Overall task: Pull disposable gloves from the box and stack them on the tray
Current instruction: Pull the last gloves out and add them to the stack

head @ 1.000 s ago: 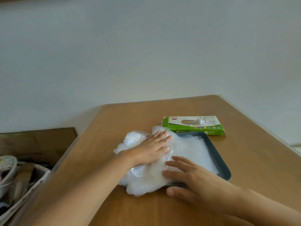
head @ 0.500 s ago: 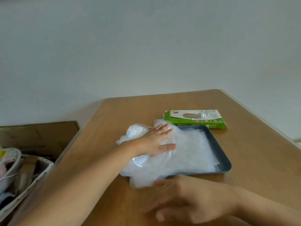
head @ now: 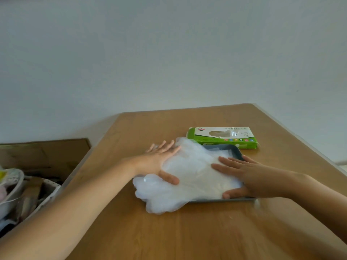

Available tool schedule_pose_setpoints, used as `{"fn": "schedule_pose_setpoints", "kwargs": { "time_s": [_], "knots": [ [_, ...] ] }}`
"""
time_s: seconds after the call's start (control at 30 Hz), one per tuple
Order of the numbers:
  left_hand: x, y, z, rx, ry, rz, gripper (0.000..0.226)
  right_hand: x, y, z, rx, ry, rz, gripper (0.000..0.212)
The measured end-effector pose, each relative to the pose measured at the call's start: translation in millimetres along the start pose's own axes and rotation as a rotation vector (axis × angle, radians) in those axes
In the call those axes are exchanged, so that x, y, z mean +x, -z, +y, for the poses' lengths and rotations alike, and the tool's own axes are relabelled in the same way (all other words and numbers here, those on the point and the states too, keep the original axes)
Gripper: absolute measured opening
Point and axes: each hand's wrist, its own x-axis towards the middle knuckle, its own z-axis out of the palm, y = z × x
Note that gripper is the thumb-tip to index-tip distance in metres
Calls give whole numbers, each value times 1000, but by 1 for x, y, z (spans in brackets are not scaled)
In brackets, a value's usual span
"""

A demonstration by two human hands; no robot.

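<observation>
**Left hand [head: 159, 159] and right hand [head: 251, 175] flat on the glove stack [head: 195, 173] in the tray [head: 235, 152].**
Both hands are released and grasp nothing: the left has straight fingers along the stack's left side with its thumb pressing on top, and the right is spread over the right side. The stack spills over the tray's left rim onto the table [head: 187, 231]. The green box [head: 221, 141] sits just beyond the tray's far rim, toward the table's far right corner. Broad wood shows between the tray and the table's near edge.

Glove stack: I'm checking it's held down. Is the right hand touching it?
Touching. The head view shows the right hand lying flat on the glove stack, fingers spread.
</observation>
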Motion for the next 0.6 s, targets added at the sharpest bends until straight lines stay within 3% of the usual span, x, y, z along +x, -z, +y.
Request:
{"fn": "schedule_pose_setpoints", "kwargs": {
  "time_s": [0.27,0.43,0.5,0.6],
  "knots": [
    [-32,26,-14,-131,202,-129,122,-8,24,9,198,-85,-49,80],
    [-20,62,-3,-223,274,76,115,12,53,43,304,-129,362,30],
    [-4,74,14,-242,244,173,95,33,57,70,338,-154,512,25],
    [29,87,43,-229,166,228,72,64,53,101,416,-215,522,35]
  ]
}}
